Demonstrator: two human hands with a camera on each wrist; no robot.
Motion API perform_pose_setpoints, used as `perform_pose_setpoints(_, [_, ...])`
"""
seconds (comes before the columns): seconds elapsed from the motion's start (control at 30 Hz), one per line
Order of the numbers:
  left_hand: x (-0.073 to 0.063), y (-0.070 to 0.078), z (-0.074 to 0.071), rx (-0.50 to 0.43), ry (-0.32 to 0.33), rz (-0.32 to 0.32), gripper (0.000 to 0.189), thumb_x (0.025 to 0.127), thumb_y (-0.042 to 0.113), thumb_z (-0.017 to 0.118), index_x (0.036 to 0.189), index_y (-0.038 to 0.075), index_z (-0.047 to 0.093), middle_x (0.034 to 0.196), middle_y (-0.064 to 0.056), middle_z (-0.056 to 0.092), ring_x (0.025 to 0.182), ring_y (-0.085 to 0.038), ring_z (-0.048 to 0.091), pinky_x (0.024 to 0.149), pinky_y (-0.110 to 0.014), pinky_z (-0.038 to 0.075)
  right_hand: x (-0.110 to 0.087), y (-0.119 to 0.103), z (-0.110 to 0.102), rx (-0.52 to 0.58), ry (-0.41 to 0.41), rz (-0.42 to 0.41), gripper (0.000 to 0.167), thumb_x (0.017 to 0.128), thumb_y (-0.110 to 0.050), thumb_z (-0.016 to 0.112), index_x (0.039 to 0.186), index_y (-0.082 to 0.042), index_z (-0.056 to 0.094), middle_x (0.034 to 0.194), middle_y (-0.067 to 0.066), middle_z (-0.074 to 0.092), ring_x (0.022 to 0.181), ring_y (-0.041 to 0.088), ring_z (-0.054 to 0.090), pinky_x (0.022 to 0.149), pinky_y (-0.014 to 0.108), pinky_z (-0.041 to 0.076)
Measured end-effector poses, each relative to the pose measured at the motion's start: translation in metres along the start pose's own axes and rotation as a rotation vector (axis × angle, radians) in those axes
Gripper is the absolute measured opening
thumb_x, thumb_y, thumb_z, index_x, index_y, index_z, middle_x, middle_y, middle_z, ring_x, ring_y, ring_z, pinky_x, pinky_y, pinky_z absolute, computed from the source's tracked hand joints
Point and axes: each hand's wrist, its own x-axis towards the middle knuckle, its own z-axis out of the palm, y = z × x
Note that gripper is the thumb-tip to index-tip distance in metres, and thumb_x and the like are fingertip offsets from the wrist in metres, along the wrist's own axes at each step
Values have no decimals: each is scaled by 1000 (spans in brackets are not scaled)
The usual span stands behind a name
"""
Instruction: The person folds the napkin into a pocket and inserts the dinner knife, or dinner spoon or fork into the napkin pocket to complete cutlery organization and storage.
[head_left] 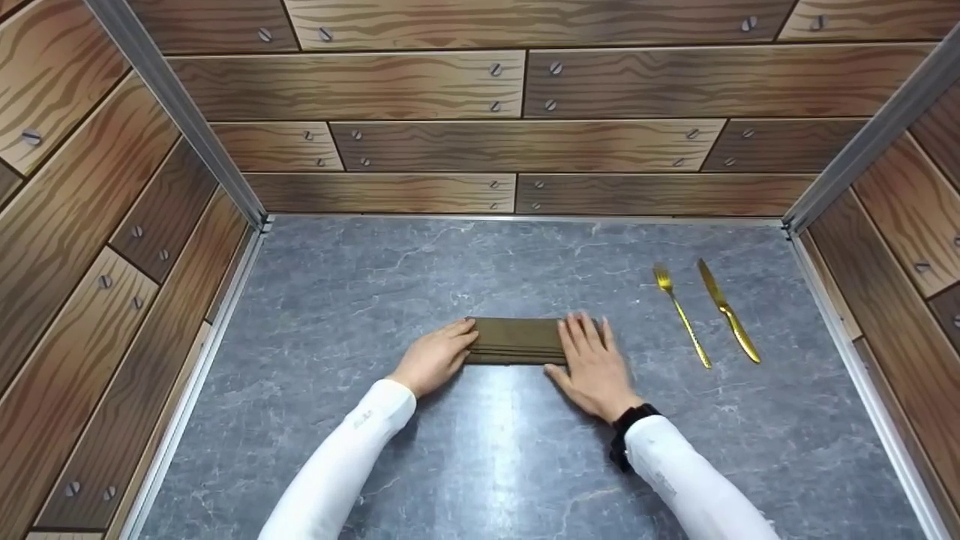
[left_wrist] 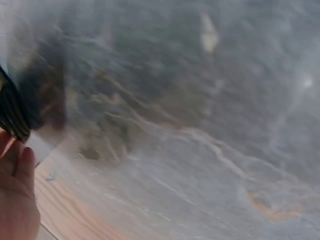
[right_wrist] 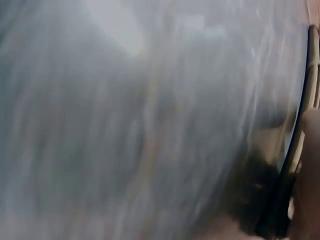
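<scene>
A folded olive-brown cloth [head_left: 517, 335] lies as a narrow strip on the grey marbled table, its stacked layers showing along the near edge. My left hand [head_left: 437, 355] holds the cloth's left end, fingers over the end and thumb at the near corner. In the left wrist view, the fingertips of that hand [left_wrist: 17, 185] meet a dark layered corner of the cloth [left_wrist: 12, 115]. Flat across the right end rests my right hand [head_left: 594, 367], fingers straight and pointing away, thumb along the near edge. The right wrist view is blurred, with the cloth's layered edge [right_wrist: 311, 75] at its right side.
To the right of the cloth lie a gold fork [head_left: 684, 319] and, beyond it, a gold knife [head_left: 727, 311]. Wood-patterned walls [head_left: 517, 142] with metal edging enclose the table at the back, left and right. A black band [head_left: 634, 427] circles my right wrist.
</scene>
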Motion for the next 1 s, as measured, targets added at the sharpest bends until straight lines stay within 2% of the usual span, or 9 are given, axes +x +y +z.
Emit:
perform_pose_setpoints(0.13, [-1, -7, 0, -36, 10, 14, 44, 102, 21, 57, 144, 10, 54, 156, -5, 45, 141, -22, 46, 115, -39, 40, 12, -19, -6, 7, 73, -42, 74, 100, -58, 43, 156, -10, 35, 162, 14, 31, 153, 38, 15, 124, 59, 5])
perform_pose_setpoints(0.33, [2, -10, -2, -41, 23, 10, 41, 101, 21, 58, 142, 13, 58, 152, -3, 50, 137, -22, 51, 113, -39, 42, 33, -50, -15, 286, 153, -120, 52, 98, -36, 64, 142, -9, 56, 143, 13, 55, 133, 33, 47, 114, 50, 37])
perform_pose_setpoints(0.47, [9, -4, -7, -66, 60, -33, 33, 104, 24, 53, 134, 16, 64, 142, -2, 60, 130, -22, 57, 111, -40, 45, 45, -61, -14, 440, 199, -128, 40, 95, -31, 69, 129, -11, 68, 126, 8, 65, 117, 28, 58, 104, 44, 46])
perform_pose_setpoints(0.63, [17, 4, -11, -104, 106, -111, 30, 105, 29, 51, 127, 19, 68, 126, 2, 70, 119, -20, 63, 104, -39, 50, 52, -67, -12, 531, 280, -66, 31, 91, -37, 73, 115, -18, 75, 107, 0, 71, 99, 22, 63, 89, 40, 51])
perform_pose_setpoints(0.73, [18, 5, -12, -120, 143, -123, 29, 105, 31, 52, 126, 21, 68, 122, 2, 70, 115, -19, 64, 99, -39, 52, 54, -68, -11, 600, 298, -14, 27, 91, -40, 72, 109, -20, 77, 101, -3, 73, 95, 20, 65, 85, 39, 53])
perform_pose_setpoints(0.8, [18, 5, -12, -136, 209, -112, 26, 103, 29, 55, 124, 20, 67, 119, 1, 68, 111, -19, 63, 93, -39, 54, 56, -69, -11, 672, 279, 40, 25, 91, -40, 72, 106, -21, 78, 99, -4, 74, 94, 18, 66, 84, 38, 54])
perform_pose_setpoints(0.9, [15, 1, -12, -142, 302, -72, 19, 99, 24, 59, 116, 19, 66, 111, 1, 64, 102, -17, 62, 83, -36, 55, 59, -70, -12, 791, 208, 144, 24, 93, -42, 70, 103, -22, 78, 98, -5, 73, 94, 16, 66, 84, 37, 54])
perform_pose_setpoints(0.97, [13, -3, -12, -127, 320, -34, 14, 96, 21, 62, 109, 19, 67, 104, 3, 64, 94, -15, 61, 78, -35, 54, 61, -70, -14, 861, 149, 207, 23, 94, -42, 68, 103, -22, 77, 99, -3, 73, 92, 16, 66, 83, 37, 53])
perform_pose_setpoints(1.0, [12, -5, -12, -115, 304, -17, 13, 95, 21, 63, 107, 20, 68, 101, 3, 64, 92, -15, 61, 77, -34, 54, 62, -70, -16, 885, 122, 231, 24, 94, -42, 68, 103, -22, 77, 100, -3, 73, 92, 16, 66, 83, 38, 53])
